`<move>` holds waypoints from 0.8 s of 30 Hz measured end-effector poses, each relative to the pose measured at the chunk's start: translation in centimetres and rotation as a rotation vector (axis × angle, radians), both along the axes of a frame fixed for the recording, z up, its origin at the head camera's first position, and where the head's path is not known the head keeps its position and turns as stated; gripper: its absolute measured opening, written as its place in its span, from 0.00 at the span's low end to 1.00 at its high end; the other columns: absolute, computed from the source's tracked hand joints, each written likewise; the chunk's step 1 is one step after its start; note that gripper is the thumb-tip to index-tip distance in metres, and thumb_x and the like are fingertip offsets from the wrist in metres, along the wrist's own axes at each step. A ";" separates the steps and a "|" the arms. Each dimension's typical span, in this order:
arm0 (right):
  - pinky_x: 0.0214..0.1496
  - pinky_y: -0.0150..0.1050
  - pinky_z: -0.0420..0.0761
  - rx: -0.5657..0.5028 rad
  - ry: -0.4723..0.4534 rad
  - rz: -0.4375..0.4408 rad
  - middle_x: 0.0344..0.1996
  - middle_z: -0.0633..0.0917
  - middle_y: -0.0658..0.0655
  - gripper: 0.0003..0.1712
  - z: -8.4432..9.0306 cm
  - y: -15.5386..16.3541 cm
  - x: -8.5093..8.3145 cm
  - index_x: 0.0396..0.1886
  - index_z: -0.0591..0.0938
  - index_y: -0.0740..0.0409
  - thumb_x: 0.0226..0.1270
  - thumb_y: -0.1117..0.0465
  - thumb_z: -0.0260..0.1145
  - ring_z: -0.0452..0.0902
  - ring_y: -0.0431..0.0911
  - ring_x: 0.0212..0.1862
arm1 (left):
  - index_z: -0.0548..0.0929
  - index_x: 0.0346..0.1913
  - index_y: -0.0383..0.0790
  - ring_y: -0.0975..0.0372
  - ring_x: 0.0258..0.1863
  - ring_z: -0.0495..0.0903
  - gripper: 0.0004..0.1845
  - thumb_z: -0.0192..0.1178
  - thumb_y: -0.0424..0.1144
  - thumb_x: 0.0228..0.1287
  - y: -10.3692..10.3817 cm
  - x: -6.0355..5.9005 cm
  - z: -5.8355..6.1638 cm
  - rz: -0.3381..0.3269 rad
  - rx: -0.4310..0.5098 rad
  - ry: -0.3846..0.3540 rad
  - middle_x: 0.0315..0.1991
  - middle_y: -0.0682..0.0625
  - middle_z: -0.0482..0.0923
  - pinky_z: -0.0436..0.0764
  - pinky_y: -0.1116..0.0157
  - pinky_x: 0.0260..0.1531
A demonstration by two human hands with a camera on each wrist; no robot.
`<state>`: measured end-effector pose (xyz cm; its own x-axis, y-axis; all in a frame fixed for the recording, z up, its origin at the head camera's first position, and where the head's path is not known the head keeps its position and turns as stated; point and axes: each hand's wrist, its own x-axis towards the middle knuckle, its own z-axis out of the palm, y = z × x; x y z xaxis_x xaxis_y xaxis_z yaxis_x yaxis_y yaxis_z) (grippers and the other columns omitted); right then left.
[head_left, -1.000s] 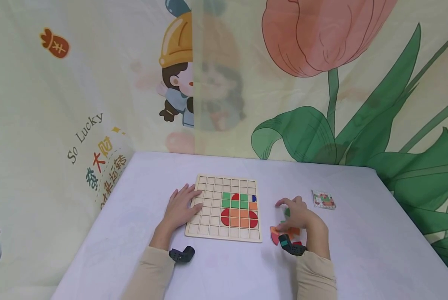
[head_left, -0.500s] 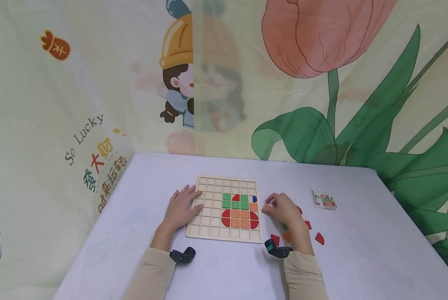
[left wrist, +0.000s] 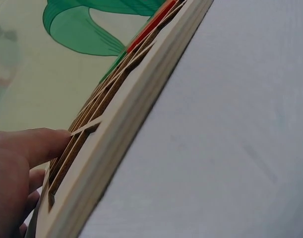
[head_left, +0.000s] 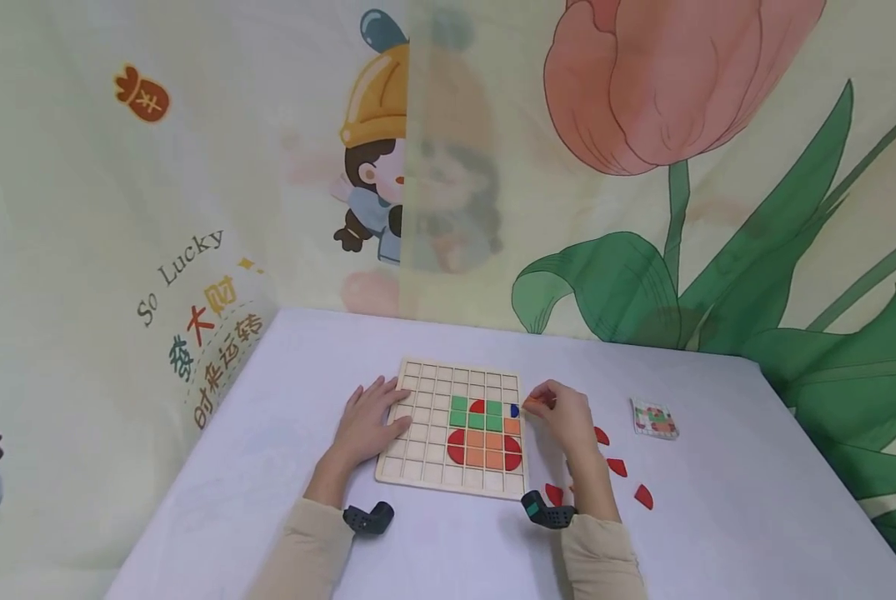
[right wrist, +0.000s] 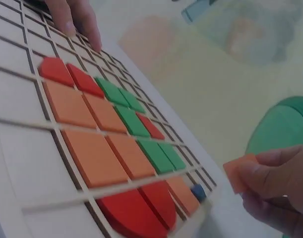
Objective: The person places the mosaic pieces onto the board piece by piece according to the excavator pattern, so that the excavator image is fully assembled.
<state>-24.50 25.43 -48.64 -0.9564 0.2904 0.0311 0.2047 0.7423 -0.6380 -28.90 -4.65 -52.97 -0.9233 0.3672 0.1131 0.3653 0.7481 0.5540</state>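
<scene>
A wooden grid board (head_left: 425,462) lies on the white table (head_left: 282,433), partly filled with green, orange and red tiles (head_left: 483,433) and one small blue piece (head_left: 514,410). My left hand (head_left: 367,421) rests flat on the board's left edge, fingers (left wrist: 27,148) straight on the rim. My right hand (head_left: 562,415) hovers at the board's right edge and pinches a small orange tile (right wrist: 239,173) between its fingertips. In the right wrist view the tile hangs above the table just past the board (right wrist: 22,148), beside the blue piece (right wrist: 197,191).
Several loose red pieces (head_left: 617,467) lie on the table right of the board. A small pattern card (head_left: 654,418) sits further right. A printed curtain (head_left: 643,167) closes off the back and left.
My right hand lifted an orange tile from the loose pile and carried it left and forward to the board's right edge. The left hand stayed put.
</scene>
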 end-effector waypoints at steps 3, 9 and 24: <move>0.37 0.34 0.80 -0.042 0.068 0.061 0.35 0.84 0.53 0.07 0.1 -2.5 -0.9 0.38 0.83 0.53 0.59 0.60 0.69 0.76 0.45 0.36 | 0.75 0.63 0.45 0.50 0.74 0.52 0.27 0.58 0.51 0.61 0.0 0.1 -0.1 0.001 0.000 0.014 0.71 0.45 0.63 0.45 0.46 0.73; 0.34 0.32 0.82 -0.030 0.099 0.290 0.33 0.86 0.50 0.04 -0.1 -7.7 -3.6 0.36 0.86 0.51 0.62 0.61 0.67 0.80 0.42 0.33 | 0.75 0.62 0.45 0.50 0.74 0.54 0.27 0.59 0.51 0.61 -0.1 0.1 -0.1 0.002 -0.015 0.045 0.70 0.44 0.64 0.48 0.45 0.72; 0.32 0.33 0.78 0.112 -0.028 0.293 0.30 0.84 0.50 0.04 -1.3 -11.0 -5.1 0.31 0.86 0.52 0.62 0.64 0.67 0.73 0.42 0.30 | 0.75 0.62 0.45 0.50 0.74 0.54 0.27 0.59 0.51 0.62 -0.1 0.2 0.1 -0.001 0.003 0.032 0.70 0.44 0.64 0.47 0.45 0.73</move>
<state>-29.57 14.47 -49.90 -0.9998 -0.0012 0.0203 -0.0120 0.8376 -0.5462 -28.67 -4.79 -52.88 -0.9189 0.3674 0.1435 0.3833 0.7463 0.5442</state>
